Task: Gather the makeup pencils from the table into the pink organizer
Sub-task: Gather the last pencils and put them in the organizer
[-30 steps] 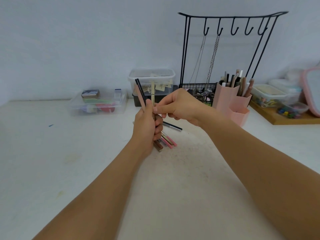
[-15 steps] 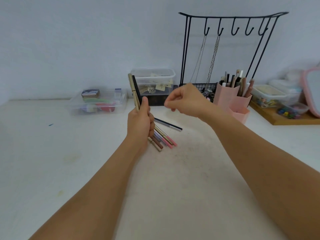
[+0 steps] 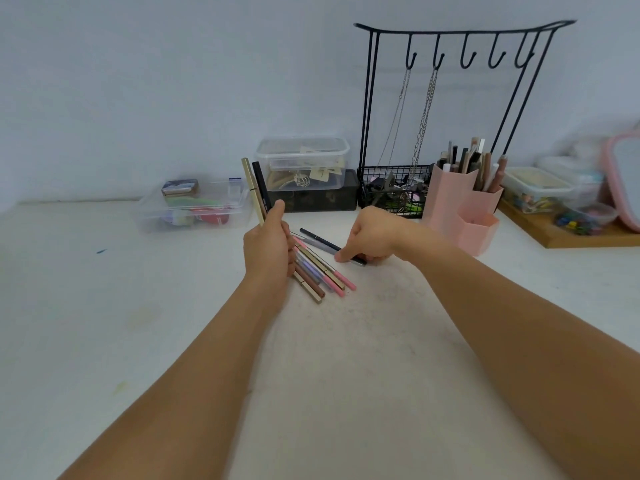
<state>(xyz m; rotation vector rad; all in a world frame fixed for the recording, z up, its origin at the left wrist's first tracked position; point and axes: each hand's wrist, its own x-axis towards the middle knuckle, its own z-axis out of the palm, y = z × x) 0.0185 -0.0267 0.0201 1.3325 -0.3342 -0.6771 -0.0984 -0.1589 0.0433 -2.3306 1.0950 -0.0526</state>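
My left hand [image 3: 266,254] is closed around a gold pencil [image 3: 250,183] and a black one [image 3: 260,183], which stick up out of the fist. Just right of that hand, a pile of several makeup pencils [image 3: 323,275] in pink, gold, brown and lilac lies on the white table [image 3: 346,358]. My right hand [image 3: 372,233] reaches down behind the pile, its fingertips pinched on the near end of a black pencil [image 3: 320,240] that lies flat beside a grey one [image 3: 317,244]. The pink organizer [image 3: 450,199] stands at the back right, holding several pencils and brushes.
A black wire jewellery stand [image 3: 450,39] with hanging chains rises behind the organizer. Clear plastic boxes [image 3: 301,164] [image 3: 194,209] line the wall. At the far right sit a wooden tray [image 3: 568,237] with small containers and a pink-framed mirror [image 3: 623,174].
My right hand let go of the bundle in my left hand and dropped to the black pencil on the table. My left hand tilted its pencils slightly left.
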